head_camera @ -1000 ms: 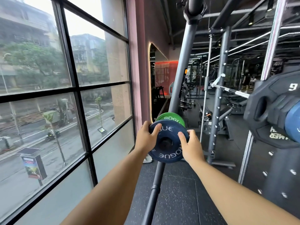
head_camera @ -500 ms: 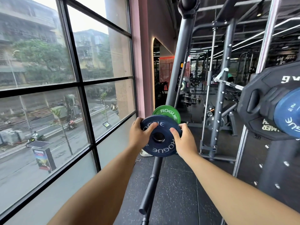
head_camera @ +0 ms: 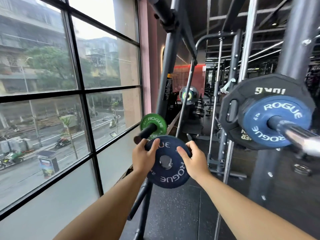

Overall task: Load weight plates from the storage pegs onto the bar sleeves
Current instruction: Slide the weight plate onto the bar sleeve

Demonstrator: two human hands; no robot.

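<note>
Both arms reach forward, nearly straight. The left hand point(head_camera: 142, 158) and right hand point(head_camera: 194, 161) grip the dark blue plate point(head_camera: 167, 174) at opposite edges, thumbs on its face, fingers point(head_camera: 189, 144) curled over the rim. It hangs upright just below the storage peg point(head_camera: 145, 133), which carries a green plate point(head_camera: 155, 122).
</note>
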